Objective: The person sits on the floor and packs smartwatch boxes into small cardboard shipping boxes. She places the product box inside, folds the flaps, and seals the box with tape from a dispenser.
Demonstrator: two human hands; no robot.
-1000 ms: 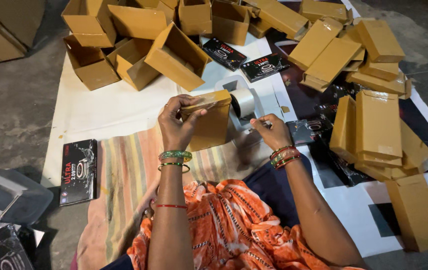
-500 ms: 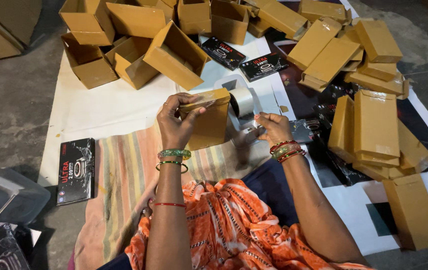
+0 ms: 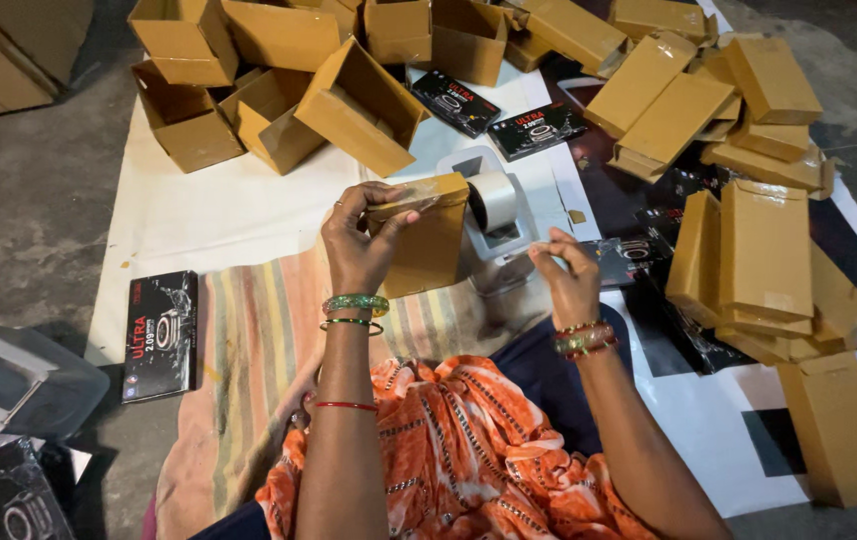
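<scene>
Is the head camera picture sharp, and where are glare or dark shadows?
Head view: mostly sharp; the left hand and its brown cardboard box are crisp; glare on the shiny roll of clear tape; the grey concrete floor darkens toward the left corners; slight wide-angle bending at the edges.

Boxes [image 3: 279, 90] crowd ahead (white sheet [image 3: 209, 215] left passable).

The right hand [image 3: 567, 270] lifted away from the tape dispenser [image 3: 494, 215] and drew back toward the body, fingers pinched together. The left hand [image 3: 359, 245] tilted the small brown box [image 3: 427, 240] slightly, its thumb pressing the top flap.
</scene>
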